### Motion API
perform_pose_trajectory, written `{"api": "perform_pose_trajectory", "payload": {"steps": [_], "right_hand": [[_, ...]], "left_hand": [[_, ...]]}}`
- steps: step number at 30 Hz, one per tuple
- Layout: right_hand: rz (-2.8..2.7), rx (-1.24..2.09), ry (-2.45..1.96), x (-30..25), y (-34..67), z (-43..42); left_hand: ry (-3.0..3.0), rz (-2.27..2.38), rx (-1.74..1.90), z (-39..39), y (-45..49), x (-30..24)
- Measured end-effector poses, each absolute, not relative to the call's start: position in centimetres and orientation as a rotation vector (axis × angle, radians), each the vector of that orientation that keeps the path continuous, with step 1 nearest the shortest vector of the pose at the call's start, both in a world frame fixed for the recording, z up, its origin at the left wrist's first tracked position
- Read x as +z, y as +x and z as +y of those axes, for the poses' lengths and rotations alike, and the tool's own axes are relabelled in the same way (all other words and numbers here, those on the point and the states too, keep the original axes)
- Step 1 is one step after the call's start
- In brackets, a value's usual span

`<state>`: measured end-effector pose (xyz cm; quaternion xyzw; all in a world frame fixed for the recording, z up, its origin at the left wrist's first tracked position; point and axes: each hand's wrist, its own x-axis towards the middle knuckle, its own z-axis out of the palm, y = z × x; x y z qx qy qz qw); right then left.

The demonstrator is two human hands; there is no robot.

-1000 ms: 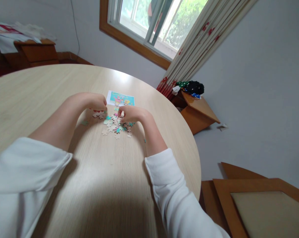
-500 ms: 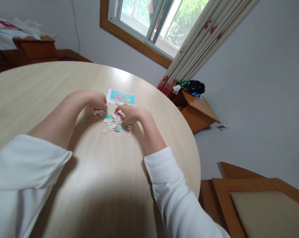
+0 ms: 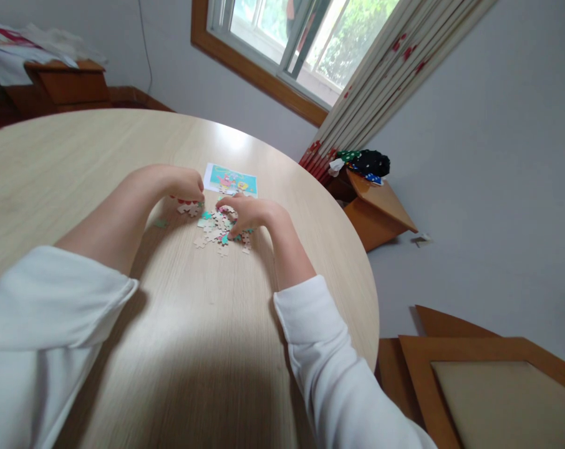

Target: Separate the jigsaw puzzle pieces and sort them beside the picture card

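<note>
A loose heap of jigsaw puzzle pieces point(image 3: 212, 234), pale backs mixed with teal and pink faces, lies on the round table. Over its right side my right hand point(image 3: 247, 214) is spread, thumb and fingers apart, with the tips touching pieces. My left hand point(image 3: 188, 183) is curled closed at the heap's left; whatever its fingertips hold is hidden. Just below that hand sit a few red and pale puzzle pieces point(image 3: 188, 207). One green piece point(image 3: 161, 223) lies alone farther left. Behind the heap is a picture card point(image 3: 238, 181) with pink and yellow cartoon figures on blue.
The wooden table point(image 3: 193, 343) has a curved edge at the back and right. Beyond it stand a small cabinet point(image 3: 380, 206) with dark cloth on top and a chair point(image 3: 497, 386). A curtain point(image 3: 357, 100) hangs beside the window point(image 3: 292, 43).
The view has shifted slightly. Both hands stay almost in place, the right still spread over the heap and the left still curled.
</note>
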<state>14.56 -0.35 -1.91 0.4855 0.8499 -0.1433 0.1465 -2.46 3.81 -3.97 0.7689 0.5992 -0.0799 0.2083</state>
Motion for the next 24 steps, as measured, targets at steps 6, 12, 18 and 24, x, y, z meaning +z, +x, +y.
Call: {"api": "perform_pose_trajectory", "payload": {"steps": [6,12,18,24], "right_hand": [[2.432,-0.438,1.359,-2.0,14.4,-0.3],[2.436,-0.409,1.427,-1.7,14.4,-0.5],[2.417,-0.415,1.411,-1.6,14.4,-0.5],[2.376,-0.369,1.427,-1.6,14.5,-0.6]], "left_hand": [[2.153,1.666,-0.199,4.5,-2.9,-4.7],[2.166,1.650,-0.187,5.0,-3.1,-5.4],[2.159,1.650,-0.225,4.7,-2.9,-5.1],[2.157,1.666,-0.217,4.8,-2.9,-5.4]]}}
